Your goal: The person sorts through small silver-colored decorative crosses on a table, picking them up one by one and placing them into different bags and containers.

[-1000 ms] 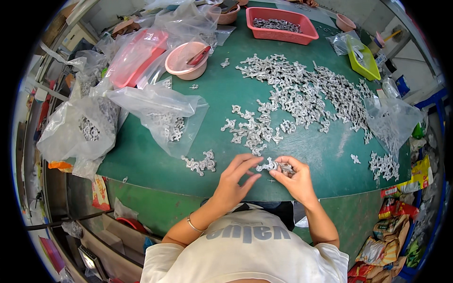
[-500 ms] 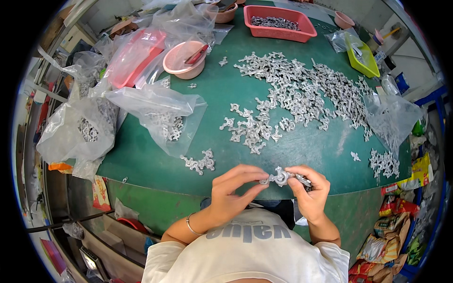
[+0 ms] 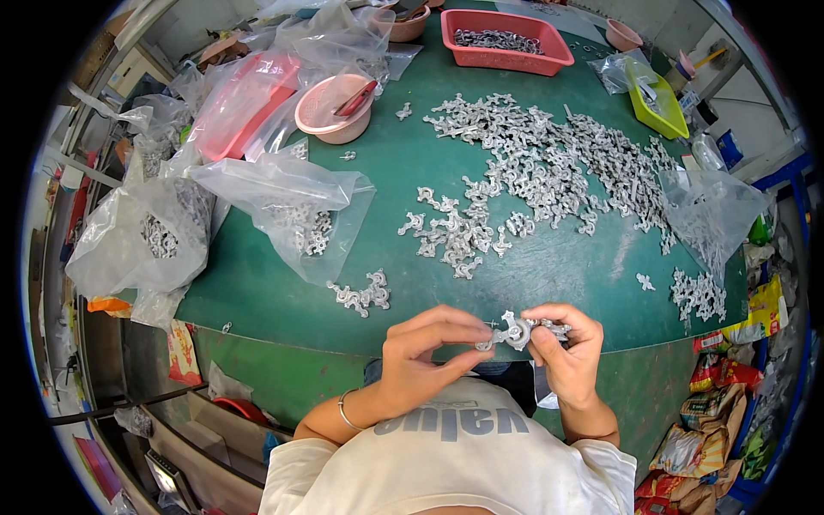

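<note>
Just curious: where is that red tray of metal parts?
In the head view, the red tray sits at the table's far edge, right of centre, beyond the metal parts pile.

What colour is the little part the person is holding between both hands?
Silvery grey metal part, same as the loose pile on the green table; the head view shows it best.

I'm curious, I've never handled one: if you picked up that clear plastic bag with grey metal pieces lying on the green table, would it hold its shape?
Probably not. The clear plastic bag is thin and crumpled, so it would likely sag. The grey metal pieces sit low inside it and would probably slide into one corner. It may feel heavier than it looks.
</note>
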The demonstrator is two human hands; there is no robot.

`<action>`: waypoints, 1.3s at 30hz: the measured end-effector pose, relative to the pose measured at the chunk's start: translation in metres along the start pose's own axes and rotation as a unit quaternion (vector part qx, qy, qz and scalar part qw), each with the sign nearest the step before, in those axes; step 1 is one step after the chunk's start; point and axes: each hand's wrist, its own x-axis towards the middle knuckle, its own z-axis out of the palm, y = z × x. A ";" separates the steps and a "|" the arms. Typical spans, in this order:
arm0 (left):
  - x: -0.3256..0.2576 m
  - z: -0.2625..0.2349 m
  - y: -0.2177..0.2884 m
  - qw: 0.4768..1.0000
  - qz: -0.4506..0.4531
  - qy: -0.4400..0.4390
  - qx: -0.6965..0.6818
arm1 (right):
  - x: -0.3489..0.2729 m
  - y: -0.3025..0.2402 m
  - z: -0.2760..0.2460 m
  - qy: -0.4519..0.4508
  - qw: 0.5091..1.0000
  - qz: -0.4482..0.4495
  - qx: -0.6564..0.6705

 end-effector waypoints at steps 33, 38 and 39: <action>-0.017 -0.035 -0.064 0.950 -0.033 0.106 0.292 | 0.061 0.091 -0.006 -0.005 0.917 -0.089 -0.388; 0.002 -0.010 -0.045 0.979 0.005 0.056 0.195 | 0.035 0.048 0.004 0.010 0.953 -0.084 -0.292; 0.005 -0.009 -0.042 0.979 0.023 0.059 0.194 | 0.032 0.040 0.007 0.015 0.958 -0.085 -0.273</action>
